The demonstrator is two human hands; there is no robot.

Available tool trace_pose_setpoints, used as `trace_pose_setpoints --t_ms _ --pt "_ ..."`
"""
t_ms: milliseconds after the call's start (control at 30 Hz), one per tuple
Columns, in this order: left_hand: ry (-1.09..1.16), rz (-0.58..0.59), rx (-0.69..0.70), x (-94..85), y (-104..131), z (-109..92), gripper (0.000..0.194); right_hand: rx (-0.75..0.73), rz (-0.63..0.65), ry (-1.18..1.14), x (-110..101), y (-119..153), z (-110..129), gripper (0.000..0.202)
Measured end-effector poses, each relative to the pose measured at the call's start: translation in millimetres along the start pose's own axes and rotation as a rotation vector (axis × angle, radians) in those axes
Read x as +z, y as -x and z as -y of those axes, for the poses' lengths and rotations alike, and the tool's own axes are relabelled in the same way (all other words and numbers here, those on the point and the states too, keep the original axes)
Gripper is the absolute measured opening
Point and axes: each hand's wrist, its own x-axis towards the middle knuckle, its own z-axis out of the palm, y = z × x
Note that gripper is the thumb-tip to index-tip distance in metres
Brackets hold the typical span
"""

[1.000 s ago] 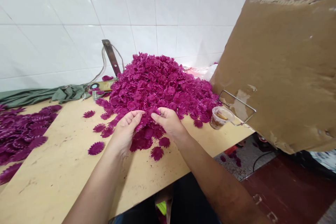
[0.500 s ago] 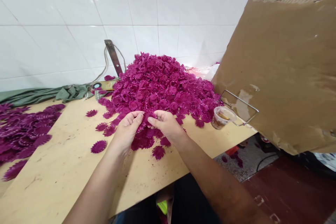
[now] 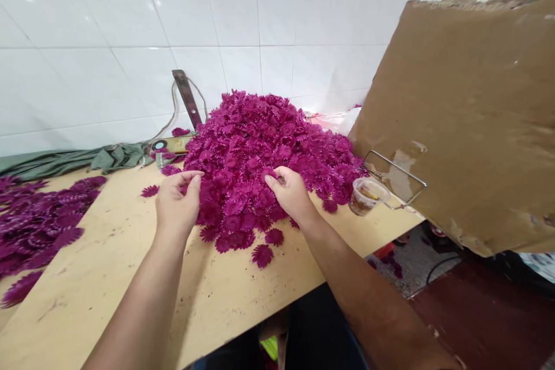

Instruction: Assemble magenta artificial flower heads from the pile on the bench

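Note:
A large heap of magenta artificial flower heads (image 3: 243, 150) rises in the middle of the table, against the tiled wall. My left hand (image 3: 177, 199) is at the heap's left edge, thumb and forefinger pinched together; whatever is between the tips is too small to make out. At the front right of the heap, my right hand (image 3: 292, 192) pinches a magenta flower head (image 3: 269, 176) between thumb and fingers. Two single flower heads (image 3: 262, 255) lie on the board just in front of the heap. Another loose flower head (image 3: 150, 191) lies left of my left hand.
A second pile of magenta flowers (image 3: 43, 219) spreads at the left. A clear plastic cup (image 3: 368, 193) stands by a wire frame (image 3: 396, 169) at the right, before a big cardboard sheet (image 3: 459, 115). Green cloth (image 3: 87, 159) and a metal bar (image 3: 187, 98) are behind.
My hands were together at the front of the heap and have moved apart. The left went left, over spots where loose flowers lay; the right moved slightly right and up.

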Motion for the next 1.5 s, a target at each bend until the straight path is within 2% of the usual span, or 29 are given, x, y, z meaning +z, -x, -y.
trace_pose_setpoints --t_ms 67,167,267,367,433,500,633,667,700,767,833,900,967,1067,1100,1167,1233,1300,1333,1400,1500 --pt "-0.062 0.004 0.054 7.8 14 -7 0.019 0.005 0.036 0.06 3 3 3 0.026" --pt "-0.065 0.193 0.078 23.3 34 -16 0.025 -0.022 0.107 0.071 8 9 9 0.031" --pt "0.007 0.321 -0.003 36.7 44 -22 0.027 0.004 0.186 -0.035 11 12 14 0.034" --pt "0.098 0.355 -0.11 43.9 46 -24 0.026 0.098 0.299 -0.219 12 14 16 0.037" --pt "0.157 0.366 -0.135 45.2 43 -23 0.024 0.126 0.372 -0.316 12 17 18 0.037" --pt "0.227 0.278 -0.165 43.0 36 -21 0.021 0.119 0.39 -0.366 11 21 20 0.035" --pt "0.401 -0.197 -0.336 25.7 13 -19 0.019 0.114 0.379 -0.378 2 33 23 0.032" --pt "0.435 -0.259 -0.33 20.2 9 -20 0.019 0.12 0.373 -0.379 -1 35 22 0.03" --pt "0.451 -0.247 -0.321 15.3 5 -20 0.017 0.134 0.361 -0.383 -5 34 21 0.028" --pt "0.447 -0.122 -0.317 9.3 5 -21 0.013 0.197 0.327 -0.397 -8 30 17 0.022" --pt "0.422 0.027 -0.365 9.5 11 -20 0.014 0.282 0.299 -0.412 -7 20 12 0.016" --pt "0.407 0.1 -0.404 14.1 18 -19 0.021 0.32 0.238 -0.394 -2 7 9 0.014" --pt "0.389 0.142 -0.4 19.6 25 -17 0.03 0.278 0.118 -0.265 2 -6 8 0.019" --pt "0.337 0.203 -0.357 24.2 30 -17 0.045 0.111 -0.049 0.001 4 -14 13 0.024" --pt "0.316 0.217 -0.339 24.6 31 -17 0.05 0.062 -0.031 0.033 4 -14 15 0.022" --pt "0.268 0.238 -0.296 24.8 33 -18 0.055 0.025 0.153 -0.019 6 -9 19 0.021" --pt "0.218 0.266 -0.246 25.3 34 -18 0.055 0.079 0.414 -0.126 10 -3 21 0.026" --pt "0.183 0.3 -0.191 26.1 37 -18 0.053 0.194 0.57 -0.226 16 2 20 0.029" --pt "0.171 0.317 -0.167 26.4 38 -18 0.054 0.25 0.589 -0.275 18 4 20 0.028" --pt "0.138 0.355 -0.132 26.1 39 -17 0.058 0.312 0.546 -0.377 23 4 19 0.025" --pt "0.055 0.43 -0.128 22.2 41 -16 0.068 0.229 0.333 -0.432 24 0 17 0.016"
